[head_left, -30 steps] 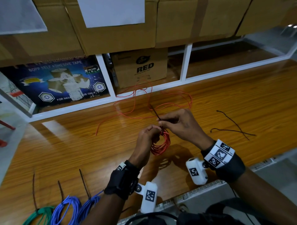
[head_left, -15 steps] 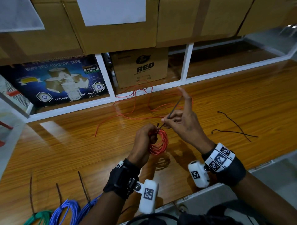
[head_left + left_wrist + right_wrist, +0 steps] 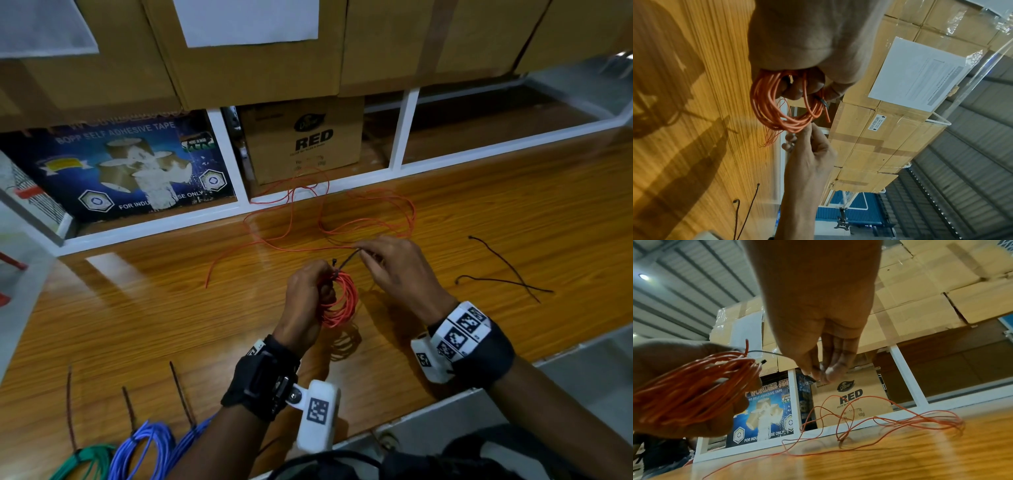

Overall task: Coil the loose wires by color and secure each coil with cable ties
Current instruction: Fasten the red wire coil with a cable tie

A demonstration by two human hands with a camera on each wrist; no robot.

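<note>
Holding orange coil [image 3: 339, 301], seemingly tied

You are facing a brown carton [image 3: 301, 140] reading "RED", with "Dabur" above it, and a blue box [image 3: 130, 164] reading "WONDER 555", "BOPP SELF ADHESIVE TAPE", "FOR INDU… USE ONLY".

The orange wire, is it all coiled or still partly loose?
Partly loose. The left hand grips a coil, but long strands lie spread on the table.
</note>
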